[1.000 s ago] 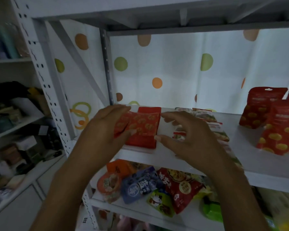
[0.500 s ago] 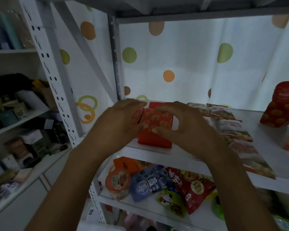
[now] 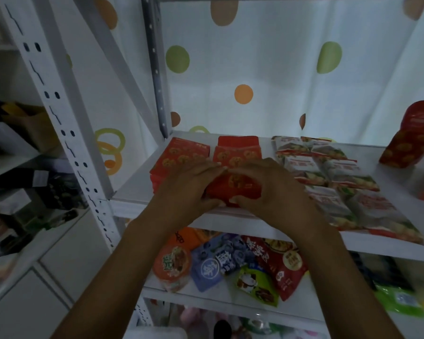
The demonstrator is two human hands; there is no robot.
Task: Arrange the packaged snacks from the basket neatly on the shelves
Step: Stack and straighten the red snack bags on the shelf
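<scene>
**Side shelving** (image 3: 22, 182), far left: dim and cluttered with boxes; contents blurred.

**Perforated upright** (image 3: 59, 123): white painted metal, slotted along its length, with a flat diagonal brace behind it.

**Dotted backdrop** (image 3: 267, 69): pale, softly folded sheet with orange, green and brown spots, closing the rear of the bay.

**Upper shelf** (image 3: 137, 192): smooth white board. A narrow bare strip runs along its left edge.

**Left red stack** (image 3: 179, 157): flat, glossy rectangular packets with gold round motifs, piled by the left edge.

**Left hand** (image 3: 184, 189): palm down, fingers curled over the left side of the held red packet (image 3: 240, 184), thumb tucked at its near edge, gripping it.

**Held red packet**: soft glossy film, rectangular, at the front edge of the upper shelf, between the left red stack and the pale packets. Whether it lies flat on the board cannot be told.

**Rear red packet** (image 3: 238, 148): same kind, directly behind the held one.

**Right hand** (image 3: 274, 189): arched over the packet's right side, fingertips on top, thumb pinching the near edge.

**Pale packets** (image 3: 328, 172): crinkly whitish wrappers printed red and green, laid in two overlapping rows from rear to front edge.

**Upright red pouch** (image 3: 411, 135): standing at the right edge, with bare board between it and the pale packets.

**Lower shelf** (image 3: 201, 298): mixed packets (image 3: 213, 265) in orange, blue, green and red, lying jumbled.
</scene>
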